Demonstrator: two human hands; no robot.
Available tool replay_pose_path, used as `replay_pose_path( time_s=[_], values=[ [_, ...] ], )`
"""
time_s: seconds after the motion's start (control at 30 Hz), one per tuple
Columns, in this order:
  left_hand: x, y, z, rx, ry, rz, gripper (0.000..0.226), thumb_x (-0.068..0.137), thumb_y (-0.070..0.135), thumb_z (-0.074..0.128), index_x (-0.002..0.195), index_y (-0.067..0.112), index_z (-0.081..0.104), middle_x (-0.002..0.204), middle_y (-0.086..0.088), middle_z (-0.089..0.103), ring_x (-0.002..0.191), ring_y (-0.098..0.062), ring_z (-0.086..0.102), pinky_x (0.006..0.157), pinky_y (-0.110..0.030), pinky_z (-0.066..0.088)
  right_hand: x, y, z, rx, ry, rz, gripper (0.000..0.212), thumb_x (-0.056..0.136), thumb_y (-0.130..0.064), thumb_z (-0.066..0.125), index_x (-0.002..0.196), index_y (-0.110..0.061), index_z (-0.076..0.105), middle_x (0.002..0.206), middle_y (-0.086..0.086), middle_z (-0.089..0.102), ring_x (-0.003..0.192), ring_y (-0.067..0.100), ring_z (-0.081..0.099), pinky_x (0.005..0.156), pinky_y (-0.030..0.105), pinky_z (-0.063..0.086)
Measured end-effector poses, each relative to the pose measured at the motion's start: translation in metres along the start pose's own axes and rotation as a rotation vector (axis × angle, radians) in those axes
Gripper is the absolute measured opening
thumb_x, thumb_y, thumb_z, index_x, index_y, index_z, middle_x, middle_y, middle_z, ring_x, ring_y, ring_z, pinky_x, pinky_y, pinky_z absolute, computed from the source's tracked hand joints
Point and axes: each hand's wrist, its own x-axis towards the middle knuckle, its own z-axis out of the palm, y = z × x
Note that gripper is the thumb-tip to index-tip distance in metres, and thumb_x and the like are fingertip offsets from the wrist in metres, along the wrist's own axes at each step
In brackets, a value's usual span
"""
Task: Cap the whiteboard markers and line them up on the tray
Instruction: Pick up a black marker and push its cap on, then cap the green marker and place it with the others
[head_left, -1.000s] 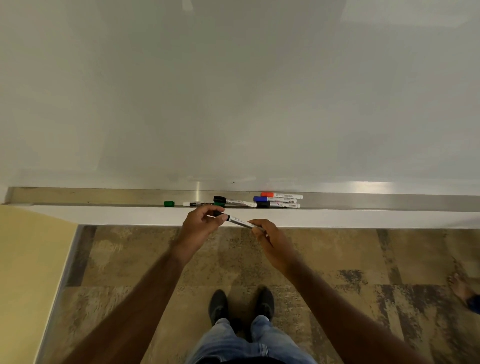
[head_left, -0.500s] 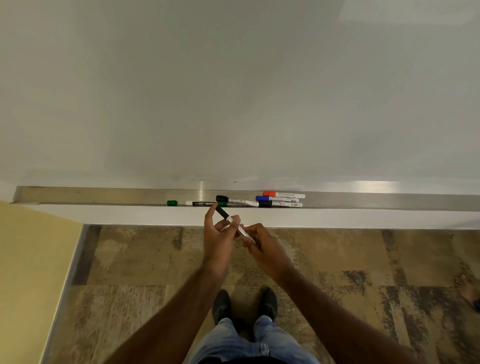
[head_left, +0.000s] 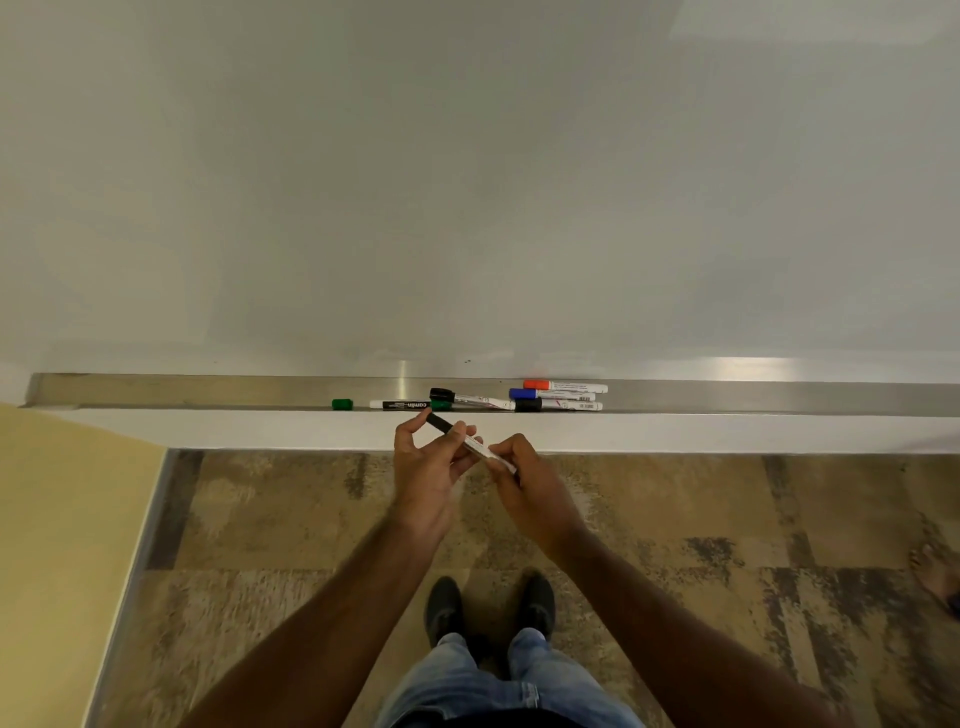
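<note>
I hold a black-capped white marker (head_left: 470, 442) in front of the tray's white front edge. My left hand (head_left: 426, 462) pinches its black cap end and my right hand (head_left: 524, 475) grips the barrel's tail. On the metal tray (head_left: 208, 392) lie a loose green cap (head_left: 342, 404), a marker with a black label (head_left: 402, 405) whose green end points right, a black-capped marker (head_left: 467, 398), and at the right a red-capped marker (head_left: 563, 386), a blue-capped marker (head_left: 550, 395) and a black-capped marker (head_left: 563, 405) side by side.
The whiteboard (head_left: 467, 182) fills the upper view. A yellow wall (head_left: 57, 519) stands at the left. Below is patterned floor with my shoes (head_left: 488, 608). Another person's foot (head_left: 937, 577) shows at the right edge.
My left hand moved right and turned palm up around the marker's cap end. The marker tilted steeper, cap end up toward the tray.
</note>
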Motion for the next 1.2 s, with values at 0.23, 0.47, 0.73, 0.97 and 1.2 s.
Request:
replay_pose_path(
  time_s=[0.23, 0.47, 0.73, 0.97, 1.2],
  values=[
    [0.006, -0.006, -0.010, 0.024, -0.015, -0.023, 0.040, 0.105, 0.011, 0.064, 0.138, 0.030, 0.052, 0.111, -0.015, 0.082, 0.100, -0.031, 0.081, 0.076, -0.038, 0.068, 0.015, 0.002, -0.006, -0.059, -0.096, -0.010, 0.007, 0.106, -0.038, 0.050, 0.112, -0.034, 0.052, 0.087, -0.006, 0.067, 0.067, 0.008, 0.060, 0.054, 0.015, 0.047],
    [0.034, 0.013, -0.008, 0.359, -0.116, -0.026, 0.018, 0.108, 0.024, 0.060, 0.126, 0.026, 0.061, 0.113, -0.013, 0.079, 0.090, -0.027, 0.083, 0.068, -0.037, 0.067, 0.032, 0.013, -0.022, 0.078, -0.117, 0.019, 0.011, 0.108, -0.035, 0.049, 0.116, -0.031, 0.055, 0.091, -0.003, 0.069, 0.077, 0.015, 0.067, 0.064, 0.023, 0.053],
    [0.074, 0.045, -0.004, 0.545, -0.067, 0.111, 0.022, 0.105, 0.022, 0.066, 0.123, 0.009, 0.067, 0.095, -0.012, 0.081, 0.086, -0.024, 0.079, 0.061, -0.032, 0.066, 0.036, 0.026, -0.032, 0.358, 0.002, 0.241, 0.041, 0.106, -0.037, 0.053, 0.144, -0.024, 0.045, 0.122, 0.003, 0.066, 0.093, 0.015, 0.073, 0.063, 0.017, 0.056],
    [0.100, 0.050, 0.007, 0.584, -0.014, 0.101, 0.026, 0.104, 0.017, 0.067, 0.125, 0.002, 0.065, 0.096, -0.014, 0.079, 0.075, -0.017, 0.071, 0.056, -0.026, 0.057, 0.021, 0.046, -0.040, 0.267, 0.013, 0.225, 0.030, 0.108, -0.032, 0.051, 0.136, -0.023, 0.053, 0.111, 0.000, 0.070, 0.089, 0.012, 0.075, 0.067, 0.019, 0.057],
    [0.107, 0.047, 0.005, 0.672, -0.026, 0.085, 0.025, 0.103, 0.011, 0.065, 0.124, -0.002, 0.069, 0.100, -0.014, 0.080, 0.079, -0.017, 0.068, 0.060, -0.029, 0.053, 0.021, 0.051, -0.043, 0.227, 0.013, 0.236, 0.027, 0.107, -0.029, 0.052, 0.132, -0.022, 0.056, 0.107, -0.001, 0.071, 0.090, 0.014, 0.074, 0.068, 0.020, 0.055]
  ],
)
